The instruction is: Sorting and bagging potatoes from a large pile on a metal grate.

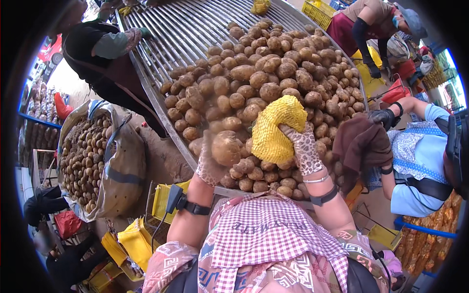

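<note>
Potatoes (271, 91) lie heaped on a slatted metal sorting table (172, 33) before me. My left hand (212, 157), in a patterned glove, is at the near edge of the heap, its fingers against a large round potato (226, 148); motion blur hides whether they close on it. My right hand (300, 146), in a leopard-print glove, grips a bunched yellow mesh bag (278, 128) over the potatoes.
A co-worker in dark clothes (95, 55) reaches over the table's left side. Another at right holds a brown cloth (361, 146); a third bends beyond. A big sack of potatoes (126, 172) stands left, near yellow bags (137, 238). Blue-edged crates (432, 229) stand lower right.
</note>
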### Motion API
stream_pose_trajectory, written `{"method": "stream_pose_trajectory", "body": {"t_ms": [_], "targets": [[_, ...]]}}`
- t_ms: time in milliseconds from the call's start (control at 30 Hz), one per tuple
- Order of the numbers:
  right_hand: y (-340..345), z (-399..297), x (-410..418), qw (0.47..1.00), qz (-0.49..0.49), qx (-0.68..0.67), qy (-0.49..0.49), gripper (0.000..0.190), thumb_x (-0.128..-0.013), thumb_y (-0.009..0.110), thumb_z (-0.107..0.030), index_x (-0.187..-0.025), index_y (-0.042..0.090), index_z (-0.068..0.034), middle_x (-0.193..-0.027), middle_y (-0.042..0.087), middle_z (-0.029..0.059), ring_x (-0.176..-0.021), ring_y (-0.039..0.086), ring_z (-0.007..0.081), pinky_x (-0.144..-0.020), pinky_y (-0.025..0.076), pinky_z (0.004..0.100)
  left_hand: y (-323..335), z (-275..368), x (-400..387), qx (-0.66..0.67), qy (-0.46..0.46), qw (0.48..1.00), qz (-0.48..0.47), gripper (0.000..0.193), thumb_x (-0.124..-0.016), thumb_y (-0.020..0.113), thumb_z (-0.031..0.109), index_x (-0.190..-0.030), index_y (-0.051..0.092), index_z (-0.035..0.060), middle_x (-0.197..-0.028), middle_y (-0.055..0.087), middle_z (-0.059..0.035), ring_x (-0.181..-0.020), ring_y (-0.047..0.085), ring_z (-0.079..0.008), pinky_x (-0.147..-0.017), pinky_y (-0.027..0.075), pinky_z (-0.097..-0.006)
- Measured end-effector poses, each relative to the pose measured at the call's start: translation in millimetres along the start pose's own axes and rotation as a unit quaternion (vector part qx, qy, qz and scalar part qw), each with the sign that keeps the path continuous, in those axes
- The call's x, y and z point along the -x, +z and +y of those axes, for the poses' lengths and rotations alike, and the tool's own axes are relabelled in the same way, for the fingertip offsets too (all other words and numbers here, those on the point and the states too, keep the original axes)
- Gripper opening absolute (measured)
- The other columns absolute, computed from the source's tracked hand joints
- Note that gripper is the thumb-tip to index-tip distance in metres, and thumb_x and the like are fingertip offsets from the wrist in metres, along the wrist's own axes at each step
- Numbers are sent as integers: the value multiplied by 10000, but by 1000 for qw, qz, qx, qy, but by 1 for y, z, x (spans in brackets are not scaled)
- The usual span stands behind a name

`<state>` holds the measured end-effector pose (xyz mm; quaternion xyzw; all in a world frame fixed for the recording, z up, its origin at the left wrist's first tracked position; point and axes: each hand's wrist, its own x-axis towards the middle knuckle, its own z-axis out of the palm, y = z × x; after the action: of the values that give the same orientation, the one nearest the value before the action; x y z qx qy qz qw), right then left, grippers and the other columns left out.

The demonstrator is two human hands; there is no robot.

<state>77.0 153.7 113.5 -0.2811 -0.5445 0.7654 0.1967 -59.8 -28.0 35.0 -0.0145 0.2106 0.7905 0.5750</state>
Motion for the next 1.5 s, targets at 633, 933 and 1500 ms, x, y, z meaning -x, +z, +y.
{"method": "stream_pose_trajectory", "body": {"t_ms": [633, 933, 1500], "targets": [[13, 45, -5, 998, -44, 7, 41, 450, -816, 765, -53, -1222, 574, -13, -1147, 661, 105, -1031, 650, 201, -915, 546, 305, -4, -17, 35, 22, 1, 997, 74, 731, -844, 597, 645, -1287, 534, 67, -1245, 614, -107, -1108, 615, -256, -934, 525, -406], [16, 46, 2, 938, -126, 295, -130, 560, -771, 808, -163, -1244, 547, -16, -1186, 647, 156, -1062, 644, 260, -929, 513, 352, 0, -22, 43, 91, 30, 986, 134, 695, -846, 548, 693, -1216, 562, 105, -1157, 646, -98, -1060, 637, -266, -946, 527, -431], [-109, 66, 41, 964, 18, 264, -4, 580, -780, 811, -77, -1286, 532, -28, -1192, 640, 79, -1100, 606, 187, -971, 498, 341, -233, 1, 224, 125, 243, 849, 451, 495, -882, 614, 536, -1186, 608, 146, -1116, 657, -98, -946, 652, -283, -870, 524, -535]]}}
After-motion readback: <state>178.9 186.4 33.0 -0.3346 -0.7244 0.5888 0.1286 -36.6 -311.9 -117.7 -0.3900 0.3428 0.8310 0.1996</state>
